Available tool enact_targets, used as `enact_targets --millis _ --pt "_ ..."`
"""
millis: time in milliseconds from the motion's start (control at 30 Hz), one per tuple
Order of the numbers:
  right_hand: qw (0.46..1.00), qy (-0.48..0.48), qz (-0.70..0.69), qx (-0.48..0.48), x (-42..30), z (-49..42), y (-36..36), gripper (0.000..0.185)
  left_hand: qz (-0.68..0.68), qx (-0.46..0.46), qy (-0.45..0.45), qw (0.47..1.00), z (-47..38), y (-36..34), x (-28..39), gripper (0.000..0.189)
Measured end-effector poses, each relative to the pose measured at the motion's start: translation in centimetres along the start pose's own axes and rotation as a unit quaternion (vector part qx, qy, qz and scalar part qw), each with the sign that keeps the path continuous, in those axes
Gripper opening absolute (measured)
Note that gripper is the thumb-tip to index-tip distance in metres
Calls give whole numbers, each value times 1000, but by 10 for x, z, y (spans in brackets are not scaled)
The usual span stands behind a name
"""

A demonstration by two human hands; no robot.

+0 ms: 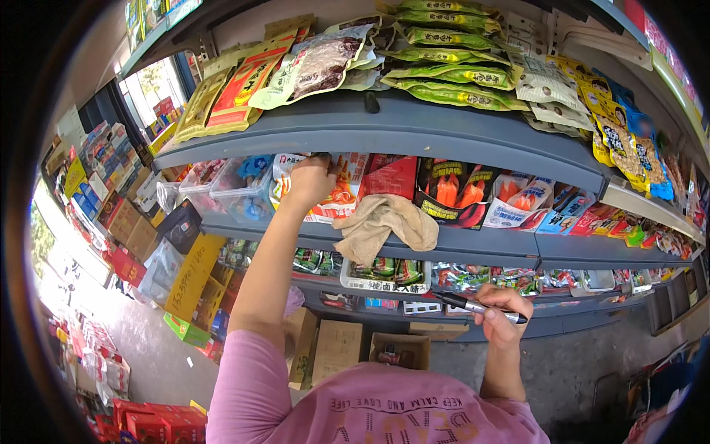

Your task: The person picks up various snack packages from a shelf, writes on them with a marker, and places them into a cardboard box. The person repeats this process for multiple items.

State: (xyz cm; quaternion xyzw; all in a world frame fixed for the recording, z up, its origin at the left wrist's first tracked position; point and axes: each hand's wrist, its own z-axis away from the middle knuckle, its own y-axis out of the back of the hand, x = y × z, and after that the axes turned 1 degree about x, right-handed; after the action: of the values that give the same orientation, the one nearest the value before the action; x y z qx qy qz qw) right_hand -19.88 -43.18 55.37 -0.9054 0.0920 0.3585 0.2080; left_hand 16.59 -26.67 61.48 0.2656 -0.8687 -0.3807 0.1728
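My left hand reaches to the second shelf, in front of orange-and-white snack bags; its fingertips are hidden near the upper shelf's edge, so what they hold cannot be told. In my right hand is a capped black-and-silver marker pen, held between thumb and fingers before the lower shelves. A crumpled beige cloth hangs over the edge of the second shelf, right of my left hand. Clear plastic tubs of wrapped snacks stand left of that hand, and black boxes of crab-stick snacks stand right of the cloth.
Above, the top shelf's front edge juts out under green seed packets and other bags. A white tray of small packets sits lower down. Cardboard boxes stand beneath the shelves; stacked cartons are at the left.
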Motion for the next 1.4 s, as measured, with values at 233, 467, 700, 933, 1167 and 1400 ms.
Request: enact_targets --millis 233,467,700,933,1167,1400 --pt "1000 -14 -25 5 1 8 5 17 408 -46 110 905 -22 -19 3 33" --pt "998 -38 -41 -8 6 9 -5 18 478 -88 222 845 -31 -16 22 16" --pt "997 -34 -66 9 13 16 -2 38 649 61 308 693 16 31 -8 12" --pt "994 -61 -78 -40 24 4 -18 46 669 65 367 643 145 38 56 19" --pt "994 -61 -44 -82 42 -26 -60 30 655 -19 301 693 200 9 79 21" --pt "992 -112 16 -63 62 -42 -84 22 654 -63 276 702 210 12 86 32"
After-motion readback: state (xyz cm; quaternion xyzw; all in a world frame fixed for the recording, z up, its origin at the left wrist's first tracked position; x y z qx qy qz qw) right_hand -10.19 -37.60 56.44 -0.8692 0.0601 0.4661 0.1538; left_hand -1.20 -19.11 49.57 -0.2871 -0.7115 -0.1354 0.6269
